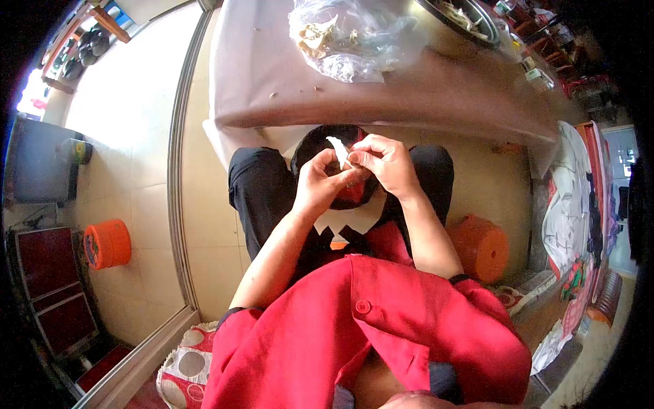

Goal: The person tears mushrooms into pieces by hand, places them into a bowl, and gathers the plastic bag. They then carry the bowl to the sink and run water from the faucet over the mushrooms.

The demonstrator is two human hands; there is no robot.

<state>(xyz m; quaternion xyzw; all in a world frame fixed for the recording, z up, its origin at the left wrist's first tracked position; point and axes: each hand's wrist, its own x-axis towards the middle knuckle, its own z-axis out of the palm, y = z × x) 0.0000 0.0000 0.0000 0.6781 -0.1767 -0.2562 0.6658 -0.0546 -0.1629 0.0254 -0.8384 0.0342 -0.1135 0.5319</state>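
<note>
Between my knees, both hands meet over a dark round container [306, 148] with something red inside it. My left hand [317, 183] is closed on a pale, whitish, elongated piece [338, 151] that sticks up past the fingers. My right hand [390, 163] pinches the same piece from the other side with thumb and fingertips. What kind of thing it is cannot be made out. Ahead on the covered table [272, 68] lies a clear plastic bag [371, 41] with similar pale pieces in it.
A round metal pan [490, 41] with pale strips stands at the table's far right. Small crumbs dot the cover. Orange buckets stand on the floor at left [109, 243] and right [482, 249]. A sliding-door track [178, 150] runs along the left.
</note>
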